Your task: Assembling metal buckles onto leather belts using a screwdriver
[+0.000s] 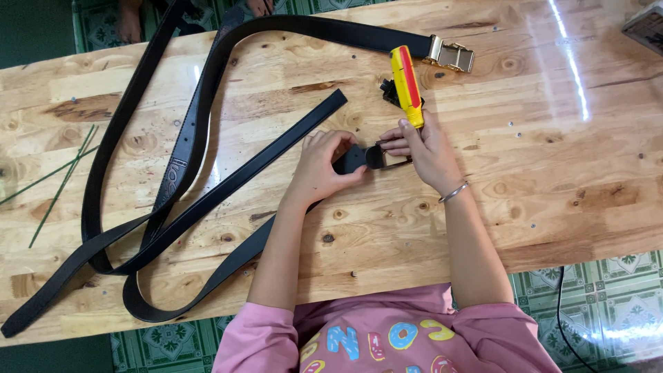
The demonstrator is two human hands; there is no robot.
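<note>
The table (566, 207) is a broad slab of finger-jointed pale wood with dark knots and a glossy varnish that throws back streaks of light; it stands on a floor of green patterned tiles (608, 304).

Several long black leather belts lie across its left half. One loose strap (228, 186) runs diagonally, its squared end pointing up and to the right towards the middle of the table, its long axis falling away to the lower left corner. Another belt (200, 103), with stitched edges and embossed marks, curves up from the tangle, arcs along the far edge and ends at a shiny gold-coloured metal buckle (452, 55) at the upper right. Thin green stalks (62, 176) lie near the left edge.

Both forearms reach forward from pink sleeves, bent slightly inward so the hands meet near the table's centre. The left hand (321, 166) is curled, fingers and thumb pinching the black belt end (351, 160), which lies roughly level, pointing right. The right hand (425, 152), with a thin silver bangle (454, 192) at the wrist, grips a yellow screwdriver (406, 79) with a red stripe; its smooth plastic handle stands up and away from the person, tilted slightly left. The same hand's fingertips touch a small dark metal buckle frame (387, 157) at the belt end. A small black piece (388, 90) sits just beside the handle.
</note>
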